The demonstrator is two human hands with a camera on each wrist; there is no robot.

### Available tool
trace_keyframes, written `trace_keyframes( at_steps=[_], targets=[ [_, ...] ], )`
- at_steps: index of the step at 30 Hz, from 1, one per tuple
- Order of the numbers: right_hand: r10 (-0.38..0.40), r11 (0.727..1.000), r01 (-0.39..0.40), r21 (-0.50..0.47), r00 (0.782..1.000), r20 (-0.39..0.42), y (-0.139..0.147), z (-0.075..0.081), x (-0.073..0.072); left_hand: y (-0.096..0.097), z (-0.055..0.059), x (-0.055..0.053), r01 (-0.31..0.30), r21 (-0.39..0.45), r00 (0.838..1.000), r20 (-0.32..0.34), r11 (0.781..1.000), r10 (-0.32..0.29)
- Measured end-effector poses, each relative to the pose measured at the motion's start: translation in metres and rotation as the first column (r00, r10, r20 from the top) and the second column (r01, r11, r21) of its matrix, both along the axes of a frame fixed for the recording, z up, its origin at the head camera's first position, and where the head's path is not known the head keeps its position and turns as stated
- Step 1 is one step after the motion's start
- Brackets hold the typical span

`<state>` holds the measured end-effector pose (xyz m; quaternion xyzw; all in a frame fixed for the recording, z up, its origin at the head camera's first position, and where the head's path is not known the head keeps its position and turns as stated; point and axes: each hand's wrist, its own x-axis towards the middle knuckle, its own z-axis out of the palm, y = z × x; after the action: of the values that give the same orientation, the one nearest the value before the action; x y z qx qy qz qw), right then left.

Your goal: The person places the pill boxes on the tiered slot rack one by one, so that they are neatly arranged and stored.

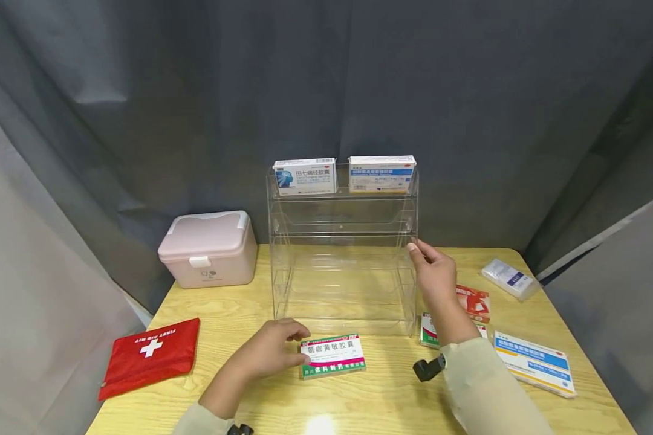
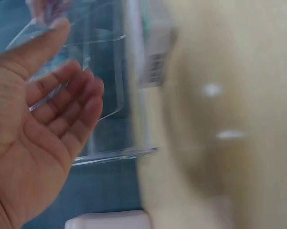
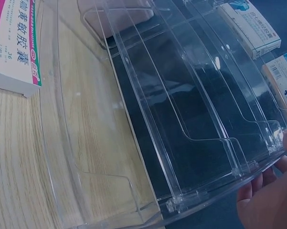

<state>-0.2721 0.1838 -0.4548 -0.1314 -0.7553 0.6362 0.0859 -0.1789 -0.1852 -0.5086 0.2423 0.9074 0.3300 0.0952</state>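
The right hand grips the right side edge of a clear plastic tiered rack, while the left hand has nothing in its grasp, its fingers loosely bent at the left end of a flat white cardboard medicine box with green and magenta bands. That box lies face up on the pale wood-grain desk, just in front of the rack; whether the left thumb touches it I cannot tell.

The rack looks light, so an uneven pull by the right hand could twist or tip it. Two white-and-blue cardboard boxes, one at the left and one at the right, stand on the top tier and would likely slide or topple first. A careless left-hand reach might push the flat box against the rack's front instead of lifting it. The right forearm passes over a red carton and another green-banded box; drawing the arm back low could knock either askew.
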Motion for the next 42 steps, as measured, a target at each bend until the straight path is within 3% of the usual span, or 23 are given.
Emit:
trace_keyframes(
  at_steps=[6, 12, 24, 29, 32, 38, 42],
  targets=[
    [0.001, 1.0, -0.001, 0.005, 1.0, -0.008, 0.0, 0.0, 0.001, 0.004, -0.031, 0.014, -0.073, -0.118, 0.996, -0.06, 0.99, 0.066],
    [-0.008, 1.0, 0.008, 0.028, 1.0, -0.006, -0.002, -0.001, 0.001, 0.005, -0.044, 0.013, -0.075, -0.167, 0.994, -0.087, 0.983, 0.061],
    [-0.027, 0.999, 0.028, 0.022, 0.999, -0.028, -0.002, -0.004, -0.001, 0.005, -0.04, 0.006, 0.012, -0.156, 1.0, -0.001, 0.988, -0.013],
    [-0.026, 1.0, 0.026, 0.015, 1.0, -0.012, -0.003, -0.003, 0.001, 0.007, -0.043, 0.006, 0.04, -0.129, 0.999, -0.011, 0.991, -0.041],
    [-0.023, 1.0, 0.023, 0.017, 1.0, -0.012, -0.004, -0.002, 0.002, 0.007, -0.046, 0.007, 0.044, -0.121, 0.999, -0.024, 0.992, -0.047],
    [-0.021, 1.0, 0.022, 0.019, 1.0, -0.021, -0.004, -0.001, 0.002, 0.005, -0.045, 0.005, 0.017, -0.017, 1.0, 0.022, 1.0, -0.017],
    [-0.026, 1.0, 0.026, 0.007, 1.0, -0.011, -0.005, -0.001, 0.002, 0.004, -0.041, 0.003, 0.018, 0.029, 1.0, -0.002, 0.999, -0.018]
  ],
)
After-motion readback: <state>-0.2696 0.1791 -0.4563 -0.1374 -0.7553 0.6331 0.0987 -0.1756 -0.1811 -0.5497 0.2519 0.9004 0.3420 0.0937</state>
